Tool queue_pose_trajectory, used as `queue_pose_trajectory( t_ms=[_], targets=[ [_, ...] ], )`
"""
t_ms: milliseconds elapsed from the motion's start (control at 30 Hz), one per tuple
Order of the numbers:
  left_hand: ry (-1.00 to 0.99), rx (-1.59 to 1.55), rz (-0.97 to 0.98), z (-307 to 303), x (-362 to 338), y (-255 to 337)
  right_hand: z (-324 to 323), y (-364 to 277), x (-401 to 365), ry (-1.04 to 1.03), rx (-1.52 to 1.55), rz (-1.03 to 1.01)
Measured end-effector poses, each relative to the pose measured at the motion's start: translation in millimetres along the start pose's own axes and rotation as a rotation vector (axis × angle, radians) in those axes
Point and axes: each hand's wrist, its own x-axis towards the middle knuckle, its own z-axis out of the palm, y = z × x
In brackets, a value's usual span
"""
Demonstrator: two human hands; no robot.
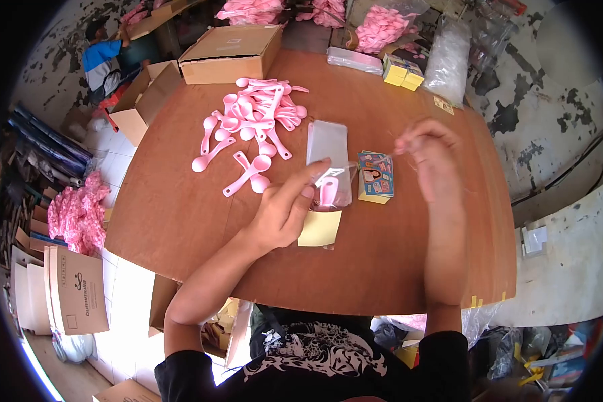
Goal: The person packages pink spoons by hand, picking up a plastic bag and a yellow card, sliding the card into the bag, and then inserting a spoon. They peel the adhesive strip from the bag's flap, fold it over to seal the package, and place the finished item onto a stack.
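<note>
My left hand [285,208] is closed, thumb and fingers pinching a small clear plastic bag [342,191]. Inside or behind the clear film shows a pink measuring spoon [328,191], and a pale yellow card [319,229] sits at its lower end. Just beyond lies a stack of clear plastic bags [327,139]. My right hand [435,151] is raised over the table on the right, fingers curled and blurred, fingertips drawn together; whatever they hold is too thin to make out. Between the hands rests a stack of blue printed cards [376,175].
A heap of pink spoons [254,114] spreads over the left of the brown table [382,268]. At the back are a cardboard box [231,53], yellow card stacks [402,72] and bagged pink spoons [382,28]. Another person [102,57] is at the far left.
</note>
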Motion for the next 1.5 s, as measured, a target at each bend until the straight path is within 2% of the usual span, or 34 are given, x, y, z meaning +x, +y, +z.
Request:
queue_pose_trajectory(
  t_ms=[67,100,167,233,267,333,367,433,500,567,700,767,800,867,900,1033,1133,1200,1233,1267,1300,1333,1400,1500],
  targets=[
    [0.178,-0.076,-0.054,5,1,-1,-46,-18,6,-0.035,0.179,-0.086],
    [0.160,-0.118,-0.126,5,1,0,-70,-22,8,-0.035,0.171,-0.088],
    [0.175,-0.163,-0.150,11,-2,-12,-123,-11,6,-0.244,0.519,-0.076],
    [0.193,-0.205,-0.183,16,-6,-13,-191,34,1,0.165,-0.458,0.614],
    [0.210,-0.252,-0.173,20,-4,-11,-195,49,-9,0.163,-0.462,0.612],
    [0.239,-0.292,-0.159,21,-2,-9,-190,66,-37,0.470,-1.759,0.326],
    [0.210,-0.272,-0.168,21,-3,-8,-176,62,-39,0.449,-1.763,0.311],
    [0.134,-0.276,-0.210,23,-7,-7,-114,42,-45,0.376,-1.293,-0.098],
    [0.120,-0.258,-0.188,26,-7,-4,-48,21,-49,0.029,-0.826,0.005],
    [0.074,-0.238,-0.153,26,-7,4,0,7,-52,-0.202,-0.656,-0.010],
    [0.050,-0.300,-0.164,30,-11,7,52,7,-51,-0.224,-0.577,-0.003],
    [0.080,-0.386,0.056,33,-9,-7,57,5,-42,-0.030,-0.454,-0.231],
    [0.130,-0.418,0.066,31,-3,-6,58,-1,-36,-0.028,-0.450,-0.234],
    [0.216,-0.367,0.089,21,5,-6,55,-14,-25,-0.078,-0.732,-0.532],
    [0.215,-0.369,0.089,19,4,-6,55,-10,-24,-0.090,-0.619,-0.405],
    [0.184,-0.300,0.060,18,6,-7,48,-16,-23,-0.069,-0.646,-0.493],
    [0.130,-0.250,0.067,18,7,1,50,-21,-27,-0.093,-0.668,-0.400],
    [-0.138,-0.267,-0.084,15,7,12,49,-19,-29,-0.160,-0.685,-0.231],
    [-0.091,-0.375,-0.077,24,7,12,49,-17,-33,-0.158,-0.686,-0.230],
    [-0.090,-0.374,-0.076,26,5,12,49,-14,-38,-0.101,-0.506,0.016],
    [-0.171,-0.378,-0.236,28,3,11,48,-10,-42,-0.044,-0.321,0.257],
    [-0.254,-0.380,-0.397,30,-1,10,45,-7,-44,-0.045,-0.322,0.256],
    [-0.188,-0.471,-0.346,42,-5,4,34,4,-52,-0.011,-0.172,0.392],
    [-0.189,-0.493,-0.416,45,-7,0,13,35,-76,-0.076,-0.031,0.374]
  ],
)
